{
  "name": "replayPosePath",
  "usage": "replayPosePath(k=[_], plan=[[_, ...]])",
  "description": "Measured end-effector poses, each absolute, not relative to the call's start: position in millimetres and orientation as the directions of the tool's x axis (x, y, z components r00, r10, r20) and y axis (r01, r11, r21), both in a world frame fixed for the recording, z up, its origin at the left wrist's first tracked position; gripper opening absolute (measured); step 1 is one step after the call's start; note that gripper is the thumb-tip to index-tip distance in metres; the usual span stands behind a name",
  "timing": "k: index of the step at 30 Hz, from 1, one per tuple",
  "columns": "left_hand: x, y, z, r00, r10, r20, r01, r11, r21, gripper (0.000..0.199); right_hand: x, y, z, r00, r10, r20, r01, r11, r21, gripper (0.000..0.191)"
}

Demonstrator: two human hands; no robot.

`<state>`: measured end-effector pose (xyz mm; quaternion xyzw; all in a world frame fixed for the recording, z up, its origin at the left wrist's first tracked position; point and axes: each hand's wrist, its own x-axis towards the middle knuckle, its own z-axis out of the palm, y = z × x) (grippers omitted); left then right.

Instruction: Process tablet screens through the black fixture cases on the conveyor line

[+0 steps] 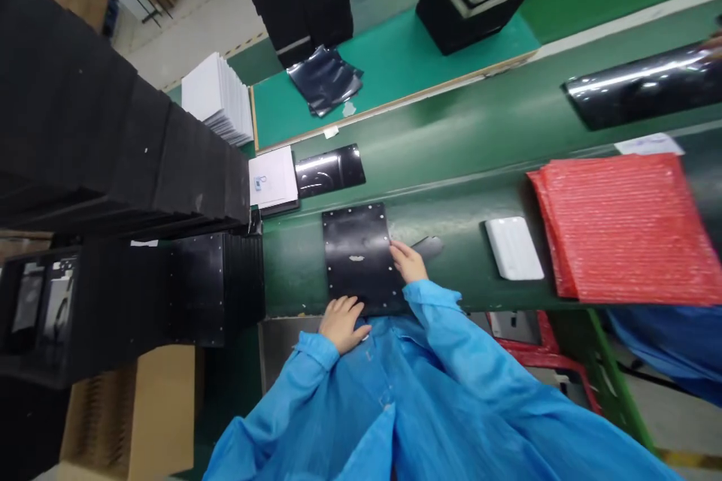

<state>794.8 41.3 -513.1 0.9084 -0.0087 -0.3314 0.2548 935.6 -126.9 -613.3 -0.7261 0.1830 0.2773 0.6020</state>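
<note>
A flat black panel (356,252) with small light dots along its edges and a pale slot near its middle lies on the green work surface in front of me. My left hand (341,325) rests at its near left edge, fingers spread and lying flat. At the panel's right edge, my right hand (409,261) has its fingers together, gripping the rim; the thumb is mostly hidden. Just beyond that hand lies a dark rounded object (429,246), whose kind I cannot make out.
To the right are a white box-like object (514,248) and stacked red bubble-wrap sheets (632,229). Black cases (192,143) rise at the left, above a cardboard box (163,406). Beyond the panel lie white papers (274,176) and a glossy black sheet (332,170). Another person's hand (714,43) shows far right.
</note>
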Motion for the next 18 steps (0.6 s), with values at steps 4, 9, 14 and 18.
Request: replayPosePath(k=[4, 9, 14, 18], plan=[[786.7, 135.2, -473.3, 0.961, 0.035, -0.274, 0.152, -0.896, 0.418, 0.043, 950.9, -148.4, -597.9, 0.797, -0.086, -0.598, -0.604, -0.108, -0.79, 0.038], [775.2, 313.0, -439.6, 0.595, 0.802, 0.045, 0.742, -0.57, 0.353, 0.044, 932.4, -50.2, -579.3, 0.798, 0.157, -0.581, -0.563, -0.146, -0.813, 0.043], [746.6, 357.3, -461.1, 0.194, 0.973, -0.127, 0.93, -0.142, 0.339, 0.056, 856.8, 112.7, -550.4, 0.511, 0.674, -0.533, -0.567, -0.201, -0.798, 0.058], [709.0, 317.8, -474.5, 0.417, 0.868, -0.268, 0.648, -0.077, 0.758, 0.045, 839.1, 153.7, -550.5, 0.543, 0.673, -0.503, -0.542, -0.177, -0.821, 0.065]])
